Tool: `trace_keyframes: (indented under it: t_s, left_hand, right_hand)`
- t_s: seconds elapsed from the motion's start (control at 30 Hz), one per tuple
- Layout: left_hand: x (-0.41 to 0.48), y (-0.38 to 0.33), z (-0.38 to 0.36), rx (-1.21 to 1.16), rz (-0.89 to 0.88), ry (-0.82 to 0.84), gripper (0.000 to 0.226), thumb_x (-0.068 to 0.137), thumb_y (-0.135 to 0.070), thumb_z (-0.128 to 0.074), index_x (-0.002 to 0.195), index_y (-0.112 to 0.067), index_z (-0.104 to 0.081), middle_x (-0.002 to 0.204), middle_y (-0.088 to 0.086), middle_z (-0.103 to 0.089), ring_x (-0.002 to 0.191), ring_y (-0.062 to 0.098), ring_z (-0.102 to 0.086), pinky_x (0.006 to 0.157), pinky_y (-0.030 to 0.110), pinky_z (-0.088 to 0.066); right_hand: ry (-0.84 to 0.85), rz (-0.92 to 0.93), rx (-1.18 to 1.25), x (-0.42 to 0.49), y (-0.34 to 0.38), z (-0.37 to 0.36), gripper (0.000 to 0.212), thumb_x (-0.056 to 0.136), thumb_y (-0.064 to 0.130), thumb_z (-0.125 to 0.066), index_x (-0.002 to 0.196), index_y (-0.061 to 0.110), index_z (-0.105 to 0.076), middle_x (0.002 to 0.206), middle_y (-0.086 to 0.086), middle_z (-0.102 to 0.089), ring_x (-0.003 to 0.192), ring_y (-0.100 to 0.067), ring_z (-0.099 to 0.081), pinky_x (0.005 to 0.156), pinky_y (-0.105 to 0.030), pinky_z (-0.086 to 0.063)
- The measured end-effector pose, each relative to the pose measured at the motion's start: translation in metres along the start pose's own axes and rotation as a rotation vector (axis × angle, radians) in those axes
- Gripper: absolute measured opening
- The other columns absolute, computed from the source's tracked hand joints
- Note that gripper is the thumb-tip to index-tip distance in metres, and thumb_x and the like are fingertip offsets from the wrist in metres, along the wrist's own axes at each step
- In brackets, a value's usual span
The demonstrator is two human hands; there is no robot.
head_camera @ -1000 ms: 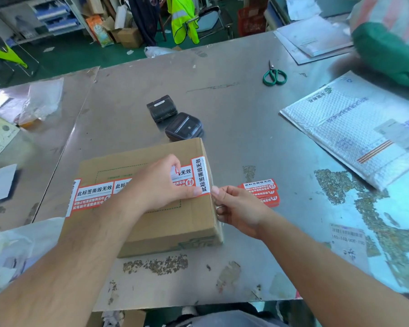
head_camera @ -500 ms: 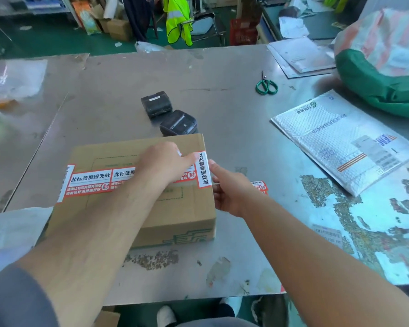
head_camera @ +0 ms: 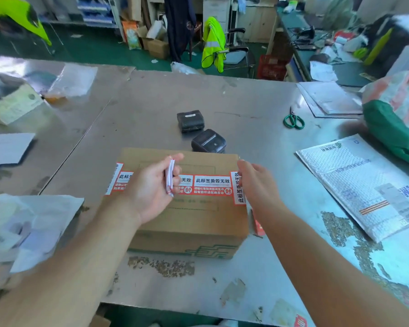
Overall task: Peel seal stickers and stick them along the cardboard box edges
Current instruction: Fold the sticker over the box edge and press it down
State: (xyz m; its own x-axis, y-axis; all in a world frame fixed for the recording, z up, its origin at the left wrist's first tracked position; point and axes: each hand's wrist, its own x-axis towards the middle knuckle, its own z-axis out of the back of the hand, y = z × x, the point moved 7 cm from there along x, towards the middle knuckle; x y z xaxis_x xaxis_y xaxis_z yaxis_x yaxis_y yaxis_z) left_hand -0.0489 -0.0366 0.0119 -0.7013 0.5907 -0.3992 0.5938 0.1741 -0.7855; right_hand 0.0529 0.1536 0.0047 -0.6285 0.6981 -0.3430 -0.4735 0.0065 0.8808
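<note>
A brown cardboard box [head_camera: 187,223] lies on the metal table in front of me. A row of red-and-white seal stickers [head_camera: 211,185] runs across its top, and one more seal sticker [head_camera: 237,187] is folded over the right edge. My left hand [head_camera: 149,190] hovers above the box top, palm turned right, and pinches a small folded white slip with red edges [head_camera: 170,177]. My right hand [head_camera: 255,182] sits at the box's right edge, its fingers straight against the folded sticker. A red sticker sheet [head_camera: 257,226] peeks out beside the box, under my right forearm.
Two black label printers [head_camera: 190,120] [head_camera: 208,142] stand just behind the box. Green-handled scissors [head_camera: 293,121] lie at the back right. A white bubble mailer [head_camera: 364,185] and a green bag [head_camera: 392,131] fill the right side. Crumpled plastic bags [head_camera: 26,227] lie at the left.
My left hand has lifted off the box top and turned palm-right, now showing the folded slip. My right hand has moved up along the box's right edge. The camera has tilted up.
</note>
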Motion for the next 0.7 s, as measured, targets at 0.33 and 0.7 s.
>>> trace_keyframes:
  t_s: [0.33,0.7]
  left_hand:
    - [-0.073,-0.039,0.101,0.003,-0.213,0.013,0.032,0.086,0.014,-0.037,0.107,-0.007,-0.05,0.077,0.005,-0.055,0.066,0.017,-0.04,0.064,0.029,-0.026]
    - [-0.201,-0.052,0.293,-0.329,-0.389,-0.414,0.032,0.085,-0.004,-0.056,0.113,-0.014,-0.07,0.085,0.006,-0.069,0.064,0.013,-0.065,0.057,0.019,-0.054]
  right_hand:
    - [0.193,0.16,-0.119,-0.071,0.053,-0.115,0.016,0.085,0.028,-0.046,0.074,0.019,-0.055,0.07,-0.005,-0.047,0.062,-0.019,-0.037,0.059,-0.035,-0.028]
    - [0.618,0.199,-0.188,-0.183,0.062,-0.311,0.022,0.088,0.032,-0.056,0.073,0.017,-0.062,0.067,-0.001,-0.059,0.06,-0.018,-0.047,0.059,-0.035,-0.036]
